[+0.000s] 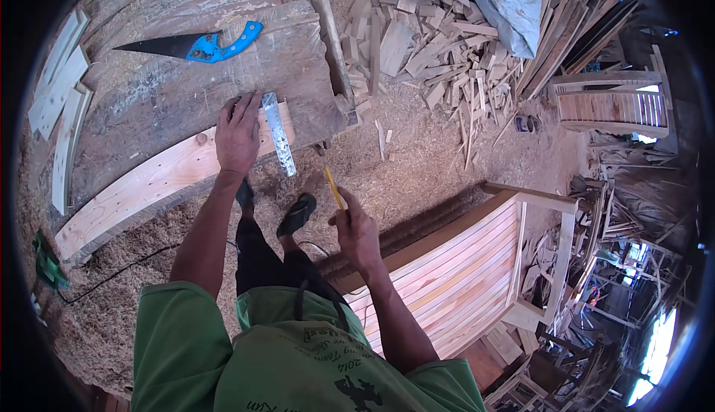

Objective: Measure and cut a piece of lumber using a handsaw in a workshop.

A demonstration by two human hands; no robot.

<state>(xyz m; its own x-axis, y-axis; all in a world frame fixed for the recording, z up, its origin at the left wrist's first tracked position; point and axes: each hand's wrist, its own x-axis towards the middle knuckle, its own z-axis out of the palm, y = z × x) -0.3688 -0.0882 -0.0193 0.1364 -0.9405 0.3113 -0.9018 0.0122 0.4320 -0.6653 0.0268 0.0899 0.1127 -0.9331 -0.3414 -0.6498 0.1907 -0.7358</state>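
My left hand rests with fingers extended over a curved pale board at the workbench edge, fingertips beside a speckled silver metal straightedge lying across the board's right end. My right hand is closed around a yellow pencil, its far end pointing up toward the straightedge, apart from it. A handsaw with a blue handle and dark blade lies on the scuffed bench top, above the board.
Cut boards lie at the bench's left. Scrap wood and a pale sack fill the top right over sawdust floor. A slatted wooden frame stands right of my legs, another farther right. A dark cord runs at lower left.
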